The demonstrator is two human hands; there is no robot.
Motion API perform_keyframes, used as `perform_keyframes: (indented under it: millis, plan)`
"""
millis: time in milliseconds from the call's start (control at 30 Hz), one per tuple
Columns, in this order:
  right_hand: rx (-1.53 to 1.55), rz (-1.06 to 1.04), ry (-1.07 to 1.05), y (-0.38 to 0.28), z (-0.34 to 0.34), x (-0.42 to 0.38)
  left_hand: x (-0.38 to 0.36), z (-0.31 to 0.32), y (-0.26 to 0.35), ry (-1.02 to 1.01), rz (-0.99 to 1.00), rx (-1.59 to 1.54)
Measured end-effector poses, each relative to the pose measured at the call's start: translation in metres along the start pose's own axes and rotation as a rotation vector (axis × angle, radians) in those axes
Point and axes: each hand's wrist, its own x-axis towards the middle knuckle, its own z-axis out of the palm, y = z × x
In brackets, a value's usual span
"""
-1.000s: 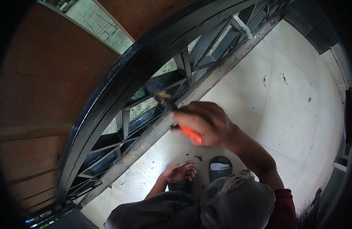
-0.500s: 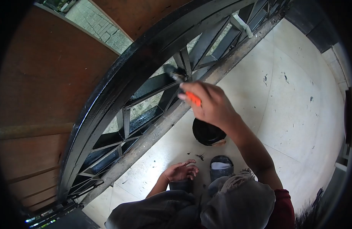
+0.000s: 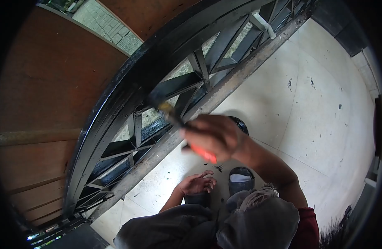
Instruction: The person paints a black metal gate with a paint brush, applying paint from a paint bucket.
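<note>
My right hand is closed around a paintbrush with an orange and black handle. The brush head is blurred and lies over the black metal frame, beside its inner bars. My left hand hangs in front of my knee with its fingers apart and nothing in it. Behind my right hand, a black round container is mostly hidden; only its rim shows.
Brown panels fill the upper left. A grey rail runs along the frame's lower edge. Dark marks dot the pale tiled floor. My sandalled foot stands below my right hand.
My right hand has moved down and left with the brush, whose head has shifted left along the frame. The hand now covers most of the black container. My left hand has hardly moved.
</note>
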Motion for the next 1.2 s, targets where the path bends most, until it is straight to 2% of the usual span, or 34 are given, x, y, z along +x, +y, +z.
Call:
perform_keyframes:
  millis: [67,133,167,200,267,333,400,467,533,600,700,800,833,867,933,1033,1133,1167,1200]
  plan:
    - [0.097,-0.011,-0.007,-0.004,0.0,-0.013,0.0,-0.002,0.0,0.009,-0.016,0.02]
    - [0.003,0.076,-0.054,0.017,-0.014,-0.03,0.001,-0.004,0.002,0.011,-0.03,0.039]
    - [-0.179,0.134,-0.035,0.028,-0.012,-0.031,0.0,-0.005,0.002,0.009,-0.018,0.035]
    - [-0.25,0.289,-0.156,0.037,-0.015,-0.028,-0.001,-0.006,0.0,0.006,-0.011,0.027]
    - [-0.263,0.154,-0.138,0.029,-0.01,-0.016,-0.001,-0.006,-0.002,0.008,-0.007,0.021]
    - [-0.09,0.017,-0.062,0.0,-0.007,-0.003,0.0,-0.004,-0.002,0.017,-0.001,0.018]
    - [-0.002,0.011,-0.062,-0.008,-0.012,-0.006,0.001,0.0,0.001,0.016,-0.026,0.031]
    - [-0.148,0.063,-0.082,0.005,-0.023,-0.026,0.0,-0.001,0.001,0.018,-0.023,0.04]
    - [-0.242,0.304,-0.159,0.022,-0.025,-0.036,-0.001,-0.002,0.0,0.02,-0.018,0.043]
    - [-0.27,0.311,-0.181,0.023,-0.023,-0.027,-0.001,-0.002,-0.001,0.022,0.001,0.035]
    - [-0.172,-0.039,-0.114,-0.007,-0.011,-0.001,0.001,0.009,0.003,-0.005,-0.002,-0.004]
    - [-0.014,0.047,-0.078,0.002,-0.016,-0.031,0.002,0.008,0.003,0.011,-0.017,0.016]
    - [-0.22,0.064,-0.063,0.012,-0.017,-0.039,0.001,0.006,0.004,0.008,-0.005,0.019]
    - [-0.283,0.225,-0.118,0.024,-0.016,-0.042,0.0,0.004,0.004,0.022,0.004,0.037]
    - [-0.271,0.344,-0.13,0.026,-0.016,-0.024,-0.002,0.002,-0.002,0.036,0.008,0.045]
    - [-0.211,0.019,-0.121,-0.013,-0.008,0.001,0.0,0.003,0.0,0.003,0.028,-0.002]
    - [-0.029,0.002,-0.06,-0.004,-0.011,-0.021,-0.001,0.005,0.001,0.045,-0.001,0.03]
    - [-0.2,0.034,-0.065,0.002,-0.01,-0.035,-0.001,0.007,0.001,0.032,-0.001,0.03]
    - [-0.277,0.158,-0.083,0.011,-0.007,-0.035,0.0,0.007,0.001,0.017,-0.002,0.029]
